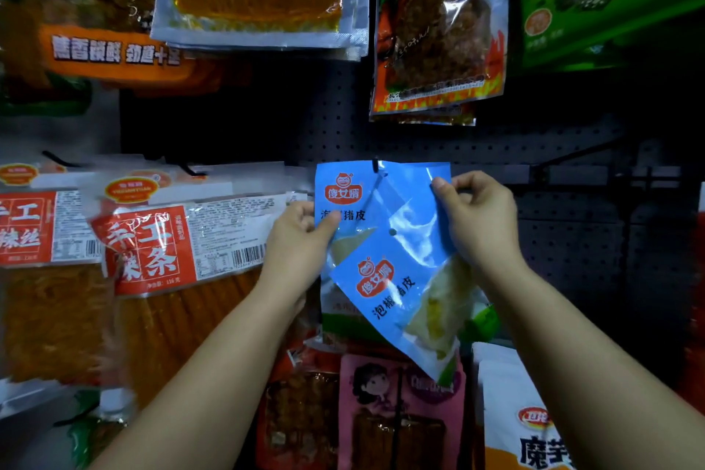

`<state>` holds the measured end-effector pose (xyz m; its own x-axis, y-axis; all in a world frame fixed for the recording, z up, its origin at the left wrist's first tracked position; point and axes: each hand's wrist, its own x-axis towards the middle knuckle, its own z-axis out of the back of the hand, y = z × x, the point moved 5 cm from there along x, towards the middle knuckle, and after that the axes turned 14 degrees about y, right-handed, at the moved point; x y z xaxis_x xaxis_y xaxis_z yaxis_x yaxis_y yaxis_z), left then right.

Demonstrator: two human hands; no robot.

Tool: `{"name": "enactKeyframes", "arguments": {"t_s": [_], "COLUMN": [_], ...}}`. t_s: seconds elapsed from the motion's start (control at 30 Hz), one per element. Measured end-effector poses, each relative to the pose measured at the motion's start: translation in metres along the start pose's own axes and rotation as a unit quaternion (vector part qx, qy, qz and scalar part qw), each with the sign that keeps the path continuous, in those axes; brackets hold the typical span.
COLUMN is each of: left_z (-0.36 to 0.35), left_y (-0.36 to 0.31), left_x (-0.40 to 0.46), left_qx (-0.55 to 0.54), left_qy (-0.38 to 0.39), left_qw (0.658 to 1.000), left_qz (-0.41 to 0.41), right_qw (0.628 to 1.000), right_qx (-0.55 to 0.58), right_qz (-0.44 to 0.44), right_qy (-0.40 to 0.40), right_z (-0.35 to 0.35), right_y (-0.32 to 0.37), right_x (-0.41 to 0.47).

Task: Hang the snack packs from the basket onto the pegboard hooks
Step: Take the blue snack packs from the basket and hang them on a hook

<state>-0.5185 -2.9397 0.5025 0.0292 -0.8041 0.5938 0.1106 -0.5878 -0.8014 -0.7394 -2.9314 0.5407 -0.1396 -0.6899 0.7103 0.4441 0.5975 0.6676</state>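
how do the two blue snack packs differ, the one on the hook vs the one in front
The rear blue pack hangs upright on the hook; the front blue pack is tilted, its hole off the hook. The left hand pinches the rear pack's edge, while the right hand pinches the front pack's top corner. The front pack overlaps much of the rear one. Both show the same red logo and blue design.
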Motion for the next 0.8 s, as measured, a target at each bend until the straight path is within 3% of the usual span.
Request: {"name": "enactKeyframes", "arguments": {"t_s": [0.17, 0.37, 0.6, 0.8], "left_z": [-0.008, -0.014, -0.017, -0.032], "left_y": [0.01, 0.011, 0.004, -0.005], "left_x": [0.014, 0.032, 0.021, -0.013], "left_qx": [0.12, 0.209, 0.186, 0.107], "left_qy": [0.0, -0.028, -0.019, 0.062], "left_qw": [0.993, 0.977, 0.982, 0.991], "left_qz": [0.019, 0.025, 0.007, -0.057], "right_qw": [0.996, 0.993, 0.997, 0.998], "right_qx": [-0.082, -0.105, -0.067, -0.023], "right_qz": [-0.04, -0.052, 0.004, 0.001], "right_qy": [-0.014, -0.003, -0.035, -0.058], "right_z": [-0.008, -0.016, -0.003, 0.014], "right_y": [-0.018, -0.03, -0.033, -0.034], "right_x": [0.023, 0.034, 0.015, -0.013]}}
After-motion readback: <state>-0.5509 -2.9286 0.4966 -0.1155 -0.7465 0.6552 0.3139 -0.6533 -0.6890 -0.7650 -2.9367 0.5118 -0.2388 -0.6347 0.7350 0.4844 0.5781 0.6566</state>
